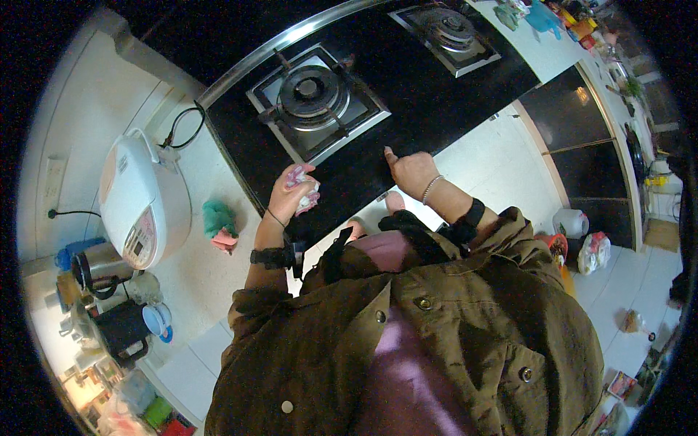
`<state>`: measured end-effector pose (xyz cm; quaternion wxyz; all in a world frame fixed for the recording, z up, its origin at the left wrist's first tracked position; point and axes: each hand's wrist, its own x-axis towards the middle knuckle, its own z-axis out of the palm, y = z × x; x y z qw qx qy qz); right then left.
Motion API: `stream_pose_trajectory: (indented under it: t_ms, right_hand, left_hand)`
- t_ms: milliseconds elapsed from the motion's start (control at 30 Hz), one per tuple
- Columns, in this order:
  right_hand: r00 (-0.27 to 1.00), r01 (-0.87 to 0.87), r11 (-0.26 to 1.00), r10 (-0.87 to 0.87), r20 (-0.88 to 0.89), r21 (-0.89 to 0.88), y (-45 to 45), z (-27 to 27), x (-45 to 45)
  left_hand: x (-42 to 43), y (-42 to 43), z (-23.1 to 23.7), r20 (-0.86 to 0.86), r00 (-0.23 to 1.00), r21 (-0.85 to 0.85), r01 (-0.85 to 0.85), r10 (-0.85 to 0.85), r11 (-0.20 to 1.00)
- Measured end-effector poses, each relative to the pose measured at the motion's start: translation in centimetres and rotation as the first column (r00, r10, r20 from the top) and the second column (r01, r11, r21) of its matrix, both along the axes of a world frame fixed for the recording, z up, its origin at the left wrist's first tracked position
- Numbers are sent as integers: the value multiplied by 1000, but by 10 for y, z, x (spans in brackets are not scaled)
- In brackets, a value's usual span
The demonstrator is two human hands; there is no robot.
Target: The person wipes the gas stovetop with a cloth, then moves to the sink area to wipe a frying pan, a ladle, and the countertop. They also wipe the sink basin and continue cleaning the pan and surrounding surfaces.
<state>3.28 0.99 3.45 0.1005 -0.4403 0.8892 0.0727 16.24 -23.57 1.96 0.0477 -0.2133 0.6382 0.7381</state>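
My left hand (284, 197) is closed around a crumpled pink and white cloth (307, 203) at the front left of the black gas cooktop (371, 136). Just beyond that hand is the near corner of the left burner (310, 91), with its square metal tray and pan supports. Over the cooktop's front edge is my right hand (415, 173), one finger stretched toward the black surface and the others curled. Its palm is hidden, and nothing shows in it. Whether the fingertip touches the surface is unclear.
Left of the cooktop, a white rice cooker (144, 201) stands on the pale counter (202, 283) near a green and pink cloth (219, 223). A steel kettle (106, 264) and a black pot (117, 329) are farther along. A second burner (450, 35) lies at the back right.
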Motion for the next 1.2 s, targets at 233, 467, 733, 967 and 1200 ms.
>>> stream_pose_trajectory:
  t_ms: [233,467,733,967,1200]
  right_hand:
    - [999,23,1000,-24,44,21,0,2,-1]
    - [999,26,1000,-26,33,11,-1,-5,-6]
    - [1000,27,999,-27,8,-29,2,-8,-7]
    - [1000,31,999,-31,0,-8,6,-3,-5]
    - [998,58,978,-49,47,-201,22,6,0]
  left_hand:
    - [0,-2,2,45,999,-17,7,-6,1000]
    - [-2,0,7,65,998,24,4,-5,1000]
    - [0,0,7,37,999,9,-8,8,1000]
    - [-1,0,12,64,997,42,28,-30,999]
    - [-1,-4,4,35,999,46,29,-30,999]
